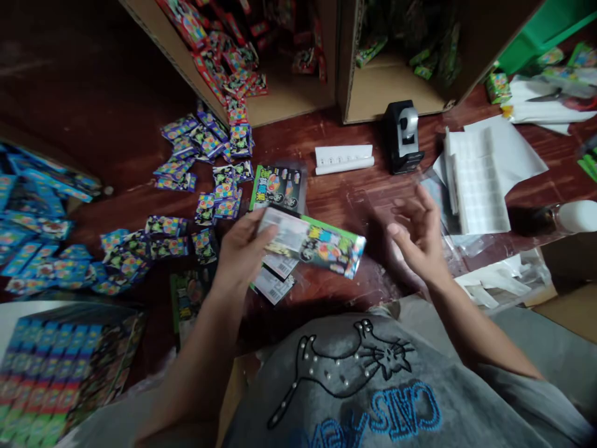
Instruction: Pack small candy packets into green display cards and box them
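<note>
My left hand [245,249] grips one end of a printed box [330,246], black with a green edge and bright lettering, its thumb on top. The box tilts down toward the right, above other flat printed packages. One matching package [280,186] lies just beyond it; another, with a barcode label [274,284], is partly covered below. To the right, my right hand [417,233] is raised, fingers loosely bent and apart, holding nothing. Clear plastic film [373,249] lies on the table between the hands.
Small purple packets [224,190] and blue ones [41,236] lie at left. Behind stand cardboard boxes [298,102] of red and green packets. A tape dispenser [405,140], a white paper strip [344,160], white label sheets [480,180] and a white-capped bottle [576,216] are farther right.
</note>
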A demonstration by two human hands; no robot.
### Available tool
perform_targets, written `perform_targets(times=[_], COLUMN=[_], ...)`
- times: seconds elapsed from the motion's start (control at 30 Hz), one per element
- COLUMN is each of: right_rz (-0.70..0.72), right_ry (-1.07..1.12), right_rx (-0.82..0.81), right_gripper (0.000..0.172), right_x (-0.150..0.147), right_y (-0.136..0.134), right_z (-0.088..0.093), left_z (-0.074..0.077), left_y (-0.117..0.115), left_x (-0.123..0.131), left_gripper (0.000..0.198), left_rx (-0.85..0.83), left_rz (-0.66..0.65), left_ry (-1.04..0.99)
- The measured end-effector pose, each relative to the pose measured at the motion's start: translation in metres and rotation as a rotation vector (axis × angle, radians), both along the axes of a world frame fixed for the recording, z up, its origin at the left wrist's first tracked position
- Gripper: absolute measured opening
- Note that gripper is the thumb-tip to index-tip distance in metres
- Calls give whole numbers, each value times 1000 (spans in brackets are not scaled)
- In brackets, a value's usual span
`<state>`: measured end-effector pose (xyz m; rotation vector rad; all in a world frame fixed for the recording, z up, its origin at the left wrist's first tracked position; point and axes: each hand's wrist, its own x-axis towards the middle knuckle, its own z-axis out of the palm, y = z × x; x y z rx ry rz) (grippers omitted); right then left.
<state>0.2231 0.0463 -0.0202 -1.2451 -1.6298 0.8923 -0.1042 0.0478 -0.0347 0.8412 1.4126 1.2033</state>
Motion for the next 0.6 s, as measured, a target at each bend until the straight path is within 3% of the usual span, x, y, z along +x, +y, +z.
perform_targets(times=[0.07, 0.13, 0.2, 0.27, 0.37, 0.47, 0.6], right_rz=[-42, -45, -68, -11, 302, 537, 573], right_ry=[96, 168, 211, 204, 105, -35, -111], right_rx=[-76, -111, -96, -91, -123, -104, -46], right_gripper=[88, 91, 89, 85, 79, 70, 77], right_x=[-7, -22, -35, -38, -30, -24, -30], right_y=[-15, -24, -24, -18, -8, -5, -18], right_z=[-11, -18, -21, -19, -12, -7, -15], left_z=[-3, -7, -10, -12, -11, -11, -14], left_y=[-16, -37, -59, -77, -89, -88, -84], left_x=[-1, 10, 25, 37, 48, 53, 49], left_gripper=[50, 58, 62, 56, 41, 53, 52], left_rx=[25, 52, 77, 76, 69, 118, 145], left_rz=[198, 246, 156, -57, -292, -327, -365], left_ry=[-127, -177, -110, 30, 133, 75, 71])
